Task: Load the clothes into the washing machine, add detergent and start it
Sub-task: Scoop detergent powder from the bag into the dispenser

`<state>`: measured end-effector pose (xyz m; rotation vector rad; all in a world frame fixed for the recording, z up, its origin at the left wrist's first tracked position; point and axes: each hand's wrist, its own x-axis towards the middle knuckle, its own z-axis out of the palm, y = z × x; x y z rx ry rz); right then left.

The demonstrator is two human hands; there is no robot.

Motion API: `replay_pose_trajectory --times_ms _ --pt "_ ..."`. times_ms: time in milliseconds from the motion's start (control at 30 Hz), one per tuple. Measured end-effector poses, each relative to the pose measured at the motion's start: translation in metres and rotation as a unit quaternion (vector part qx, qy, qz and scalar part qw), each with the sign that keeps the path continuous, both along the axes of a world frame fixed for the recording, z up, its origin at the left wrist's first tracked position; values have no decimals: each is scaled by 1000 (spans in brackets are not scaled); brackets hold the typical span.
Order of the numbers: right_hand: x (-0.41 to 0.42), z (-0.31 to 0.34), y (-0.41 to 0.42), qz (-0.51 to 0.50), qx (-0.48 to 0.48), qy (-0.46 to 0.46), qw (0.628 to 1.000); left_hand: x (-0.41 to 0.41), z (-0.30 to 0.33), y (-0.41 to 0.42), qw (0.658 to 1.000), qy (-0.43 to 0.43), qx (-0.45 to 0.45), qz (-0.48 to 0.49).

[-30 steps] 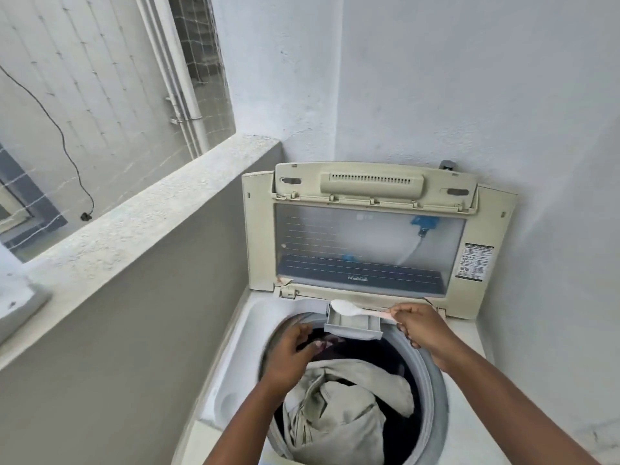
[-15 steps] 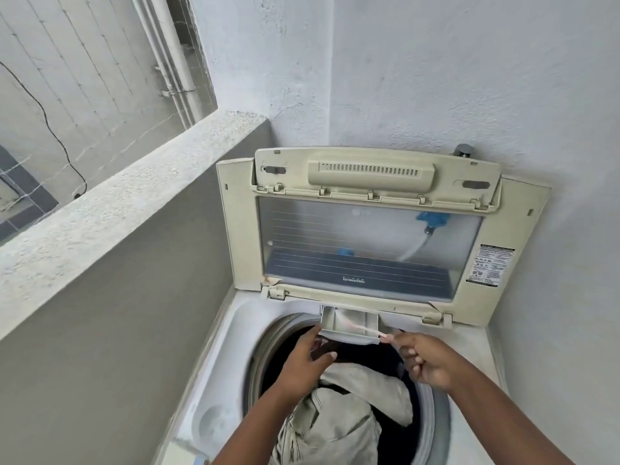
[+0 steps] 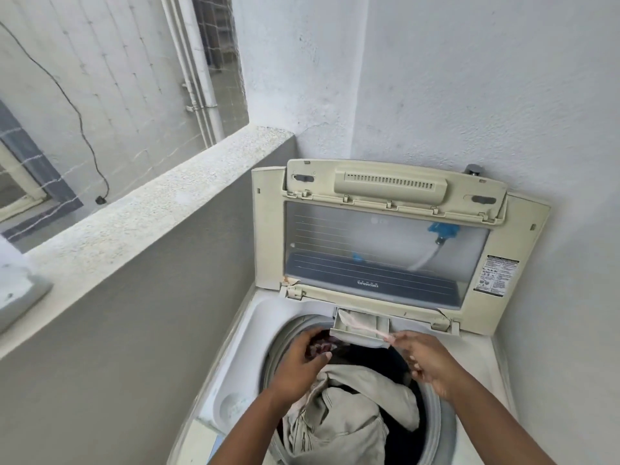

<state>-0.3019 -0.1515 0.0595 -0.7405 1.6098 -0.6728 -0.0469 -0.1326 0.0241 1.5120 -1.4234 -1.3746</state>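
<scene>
Detergent drawer (image 3: 360, 327) sits pulled out at the back rim of the drum, just under the hinge of the raised lid (image 3: 385, 250), and that's where the action is. A second ago the white spoon (image 3: 364, 325) was held level above the drawer with its bowl over the compartment. Now it's tipped down into it, bowl deep in the left part and blurred from motion, so my read is the scoop has been emptied or is being emptied right now. I can't actually see any powder, so take that as a guess.

Right hand (image 3: 427, 359) pinches the spoon's handle end between thumb and fingertips, just right of the drawer front. Left hand (image 3: 302, 364) has its fingers curled over a dark reddish bit of clothing (image 3: 322, 345) at the left edge of the drum opening, right under the drawer's corner. It was there a second ago too. Whether it's really gripping the cloth or just resting on it, I can't tell.

Clothes are already in: a big beige garment (image 3: 339, 417) heaped on top of darker stuff inside the washing machine (image 3: 235, 357).

So loading looks done and detergent is about done. What's left is pushing the drawer in, dropping the lid and hitting start. The control panel isn't in view.
</scene>
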Motion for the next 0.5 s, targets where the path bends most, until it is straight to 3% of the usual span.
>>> replay_pose_trajectory --times_ms 133,300,400,500 --pt "42 46 3 69 -166 111 977 37 22 14 983 -109 -138 43" --pt "116 111 9 145 -280 60 947 97 65 37 928 -181 -290 147" --pt "160 138 14 187 -342 38 920 127 109 61 838 -248 -429 230" --pt "202 164 25 227 -391 17 892 161 148 90 743 -308 -510 304"
